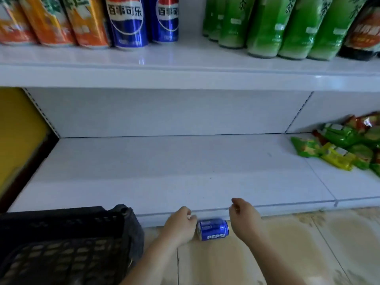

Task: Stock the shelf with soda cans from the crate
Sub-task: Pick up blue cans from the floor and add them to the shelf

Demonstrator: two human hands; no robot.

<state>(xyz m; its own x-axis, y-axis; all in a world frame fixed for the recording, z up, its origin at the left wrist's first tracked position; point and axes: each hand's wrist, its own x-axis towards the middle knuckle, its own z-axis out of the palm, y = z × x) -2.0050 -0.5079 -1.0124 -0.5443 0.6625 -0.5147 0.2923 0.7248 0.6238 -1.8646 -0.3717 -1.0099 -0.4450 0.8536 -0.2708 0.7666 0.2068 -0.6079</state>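
Note:
A blue Pepsi can (pixel 213 229) lies on its side on the tiled floor, just in front of the bottom shelf's edge (pixel 185 210). My left hand (pixel 181 225) hovers at the can's left end, fingers curled, holding nothing. My right hand (pixel 244 217) is just right of the can, fingers loosely curled and apart from it. The black plastic crate (pixel 61 243) stands at the lower left on the floor; its inside looks dark and I cannot make out cans in it.
The upper shelf (pixel 185 75) carries orange cans (pixel 51 21), two blue Pepsi cans (pixel 129 21) and green tea bottles (pixel 267 25). Snack bags (pixel 339 145) lie at the right of the bottom shelf. A yellow wall panel (pixel 18 130) borders the left.

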